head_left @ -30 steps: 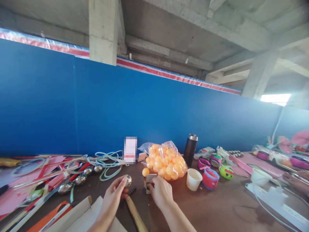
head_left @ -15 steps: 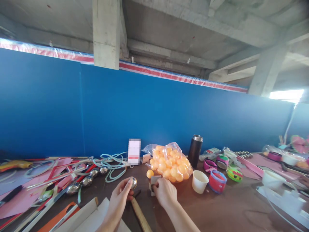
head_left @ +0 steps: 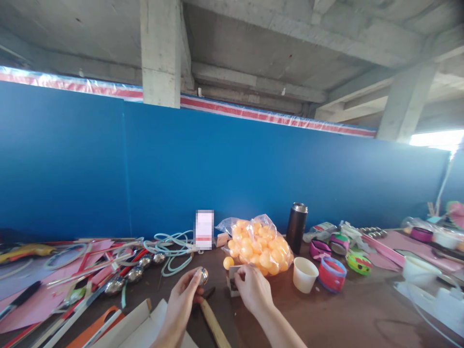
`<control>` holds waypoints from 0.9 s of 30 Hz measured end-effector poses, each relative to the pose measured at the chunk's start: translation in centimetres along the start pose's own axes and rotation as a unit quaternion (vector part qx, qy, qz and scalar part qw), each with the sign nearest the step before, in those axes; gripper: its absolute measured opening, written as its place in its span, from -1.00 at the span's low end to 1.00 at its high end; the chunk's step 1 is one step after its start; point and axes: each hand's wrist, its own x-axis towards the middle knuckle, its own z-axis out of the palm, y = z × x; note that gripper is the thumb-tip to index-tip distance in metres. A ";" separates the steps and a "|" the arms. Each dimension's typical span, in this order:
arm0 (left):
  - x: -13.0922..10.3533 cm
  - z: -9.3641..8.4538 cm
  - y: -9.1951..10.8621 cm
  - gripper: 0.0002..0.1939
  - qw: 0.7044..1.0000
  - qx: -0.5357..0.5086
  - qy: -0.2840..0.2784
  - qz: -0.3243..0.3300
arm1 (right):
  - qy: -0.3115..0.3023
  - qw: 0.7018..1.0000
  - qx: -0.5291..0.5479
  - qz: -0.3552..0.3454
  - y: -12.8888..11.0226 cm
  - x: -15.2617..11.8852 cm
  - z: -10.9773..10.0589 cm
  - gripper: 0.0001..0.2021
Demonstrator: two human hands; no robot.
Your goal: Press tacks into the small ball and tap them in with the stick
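Observation:
A shiny silver ball (head_left: 203, 276) is pinched between the thumb and fingers of my left hand (head_left: 184, 296). My right hand (head_left: 253, 290) is at a small open box (head_left: 234, 288), its fingers closed together over the opening; whatever they hold is hidden. Between the hands lies a tool with a wooden handle (head_left: 214, 323), its dark head just below the ball. One loose orange ball (head_left: 228, 263) rests behind the small box, beside a clear bag of orange balls (head_left: 259, 246).
Right of the bag stand a black bottle (head_left: 297, 227), a cream cup (head_left: 305, 274) and a red-and-blue roll (head_left: 332, 274). Several silver balls (head_left: 135, 274), pale tubing (head_left: 177, 241) and sticks lie left. An open cardboard piece (head_left: 139, 326) is in front.
The view has shifted slightly, so things on the table appear a little further right. My right hand's fingers have moved slightly over the small box. My left hand still holds the silver ball.

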 end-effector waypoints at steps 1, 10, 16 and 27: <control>0.0 0.0 0.0 -0.49 1.000 -0.004 0.001 -0.001 | 0.010 1.000 0.028 -0.008 -0.2 -0.1 -0.3 -0.84; -0.7 0.3 0.8 -0.48 0.999 -0.016 -0.039 -0.010 | -0.087 0.938 0.331 -0.052 -2.6 -2.9 -0.6 -0.80; -0.7 0.3 0.5 -0.52 0.997 -0.033 -0.071 -0.023 | -0.140 0.853 0.501 0.047 -3.3 -2.9 0.0 -0.78; -1.7 0.8 1.2 -0.69 0.976 -0.109 -0.162 -0.097 | -0.149 0.805 0.570 0.075 -3.3 -3.0 -0.9 -0.80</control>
